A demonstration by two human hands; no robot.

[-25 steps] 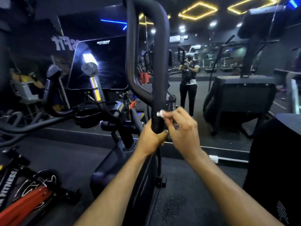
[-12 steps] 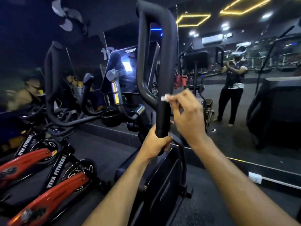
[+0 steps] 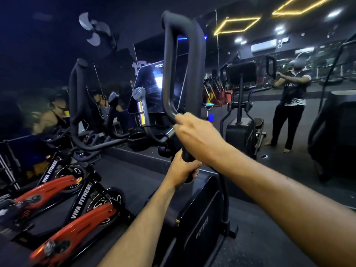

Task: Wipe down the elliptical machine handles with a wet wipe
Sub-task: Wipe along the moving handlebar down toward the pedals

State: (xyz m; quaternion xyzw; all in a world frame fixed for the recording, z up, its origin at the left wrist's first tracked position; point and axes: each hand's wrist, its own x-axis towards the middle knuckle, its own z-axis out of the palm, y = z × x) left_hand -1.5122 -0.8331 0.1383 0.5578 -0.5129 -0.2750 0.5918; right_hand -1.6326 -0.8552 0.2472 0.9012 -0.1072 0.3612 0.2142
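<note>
left hand [image 3: 182,168] low centre, fingers clamped on the handle [image 3: 194,78] stem, likely steadying it | right hand [image 3: 194,135] just above, fingers curled around the grip where the loop begins, apparently to rub it; wet wipe hidden, presumably under the palm | console screen [image 3: 152,89] behind | mirror [image 3: 289,93] far right

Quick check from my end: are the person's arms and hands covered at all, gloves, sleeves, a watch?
Nothing worn: the left hand and right hand are bare, without gloves, rings or watch, and both forearms are uncovered up to the frame edge, with no sleeve showing.
</note>
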